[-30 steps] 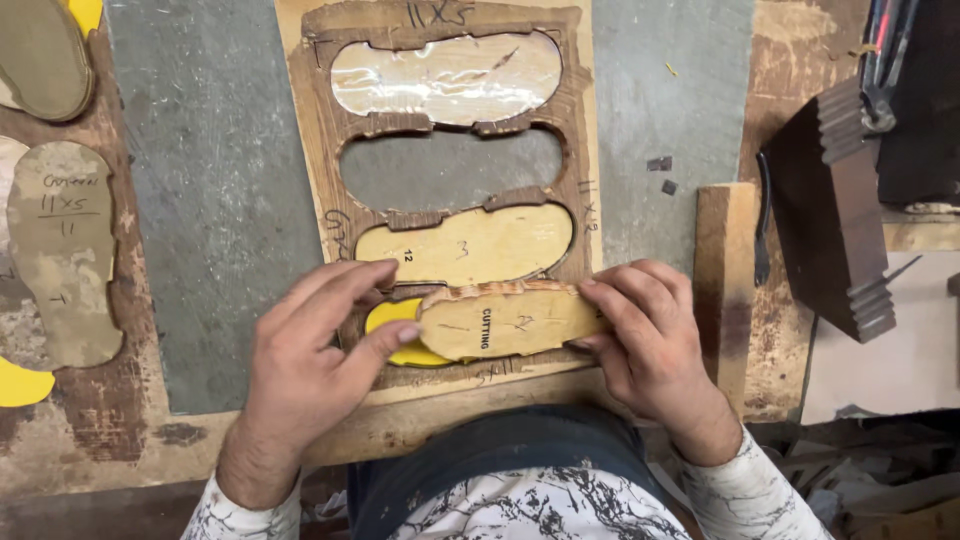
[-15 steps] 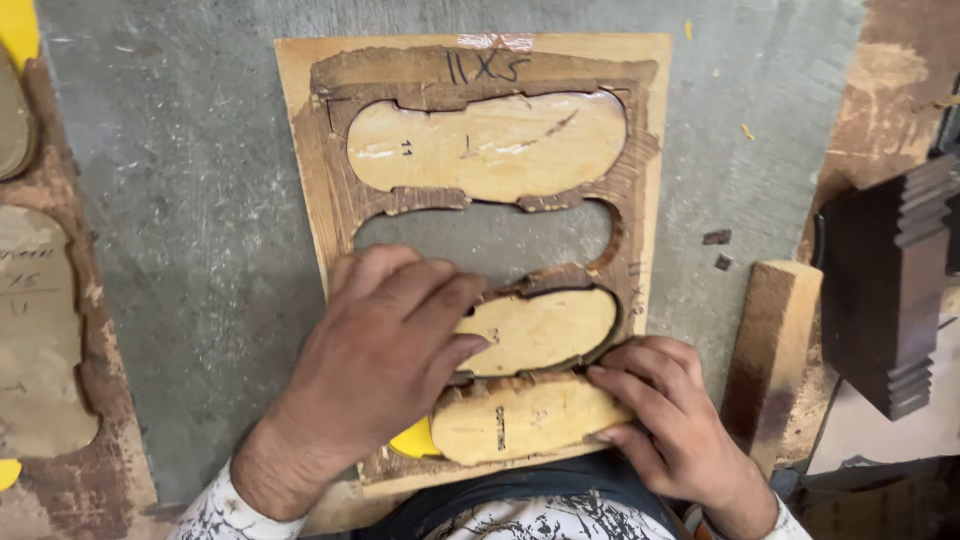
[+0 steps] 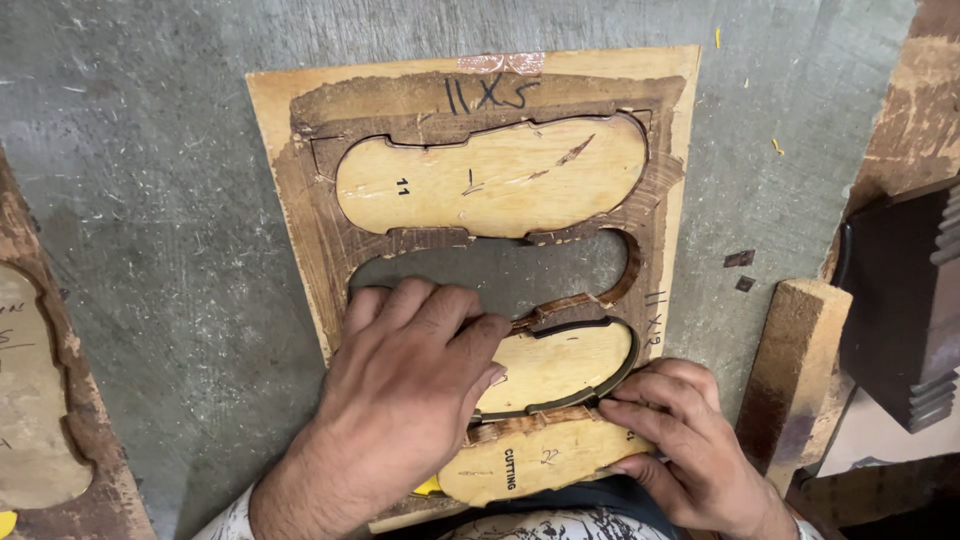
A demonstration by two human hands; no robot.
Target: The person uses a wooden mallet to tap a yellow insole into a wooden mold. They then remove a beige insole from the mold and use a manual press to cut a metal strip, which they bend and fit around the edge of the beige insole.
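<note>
Grey concrete bench under a brown wooden die board (image 3: pixel 300 190): left hand (image 3: pixel 405 390) presses flat, right hand (image 3: pixel 680 440) pinches the tan sole-shaped insert (image 3: pixel 530 465); three cut-outs filled, one above the fingers empty.

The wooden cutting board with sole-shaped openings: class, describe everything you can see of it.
The pale rectangular wooden board lies flat on the grey worktop. Its dark, worn frame has four sole-shaped openings: the top one holds a tan insert, the second is empty, the lower two hold inserts. The left hand presses its middle; the right hand grips the lowest insert.
</note>
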